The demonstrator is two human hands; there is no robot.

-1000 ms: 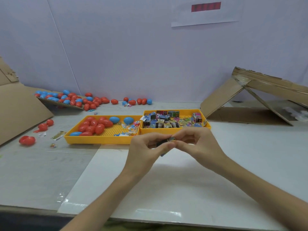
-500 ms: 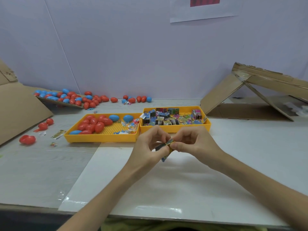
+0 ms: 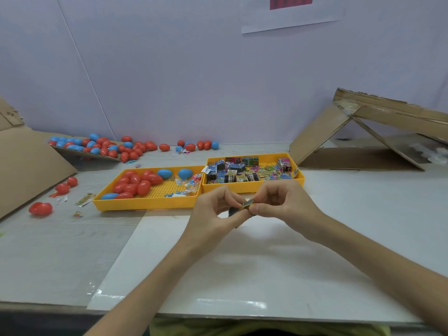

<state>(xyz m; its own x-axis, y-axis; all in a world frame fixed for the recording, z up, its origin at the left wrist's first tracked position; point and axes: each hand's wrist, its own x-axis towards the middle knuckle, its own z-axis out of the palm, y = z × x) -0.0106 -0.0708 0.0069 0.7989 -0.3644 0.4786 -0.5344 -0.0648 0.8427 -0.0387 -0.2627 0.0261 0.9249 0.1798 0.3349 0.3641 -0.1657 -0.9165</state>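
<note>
**Two hands work a tiny printed box open, just in front of the box tray**

A person sits at a table with both bare arms reaching forward. The small box [image 3: 248,204] is held in the air between the hands, just in front of the box tray [image 3: 266,187], a yellow tray full of little printed cartons.

A second ago the fingertips of both hands met over the piece and almost hid it. Now the hands have drawn slightly apart, and a pale-rimmed rectangular end of the piece shows between them. My reading is that a flat carton is being squared up into a box and that the shaping is under way but not finished.

The left hand [image 3: 215,212] is curled, with thumb and fingers pinching the box's near left side. The right hand [image 3: 283,202] is curled too and pinches the right end between thumb and forefinger. Neither hand is spread, and both are clamped on the same small piece. I cannot tell what the underside of the box looks like.

Touching the box tray on its left is an egg tray [image 3: 145,205] holding red and blue plastic eggs [image 3: 143,183]. A white sheet [image 3: 242,267] lies in front of the box tray, below the hands. More loose eggs [image 3: 121,147] lie behind and to its left, and folded cardboard [image 3: 363,132] stands to its right.
</note>
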